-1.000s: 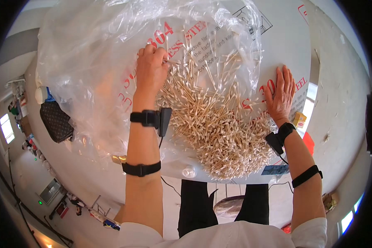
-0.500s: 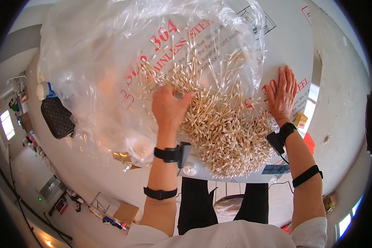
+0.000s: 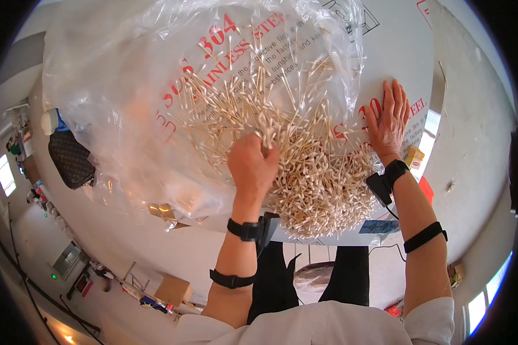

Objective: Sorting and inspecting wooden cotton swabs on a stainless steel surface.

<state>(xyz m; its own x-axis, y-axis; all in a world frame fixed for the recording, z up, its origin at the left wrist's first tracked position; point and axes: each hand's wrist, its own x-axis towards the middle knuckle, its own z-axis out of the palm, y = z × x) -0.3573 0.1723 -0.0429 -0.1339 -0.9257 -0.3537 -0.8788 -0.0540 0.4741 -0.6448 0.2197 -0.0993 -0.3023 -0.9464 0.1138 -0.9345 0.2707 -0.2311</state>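
The left hand (image 3: 250, 164) has moved nearer and rightward, against the cotton swabs (image 3: 325, 195) heaped at the table's (image 3: 396, 57) near middle; its fingers curl, but I cannot tell whether they pinch any. The right hand (image 3: 388, 126) lies flat, fingers slightly spread, right of the heap.

The view is taken by the left one of two fisheye cameras on the person's head; it faces steeply downward, over the white shirt (image 3: 328, 325), with the left forearm (image 3: 236, 256) and the right forearm (image 3: 415, 208) rising from the lower edge; it is near enough to show separate cotton swabs (image 3: 322, 190) on the table (image 3: 394, 49); the lens is very wide, therefore straight edges bend, a distant window (image 3: 6, 175) appears small at the left, and the corners are black.
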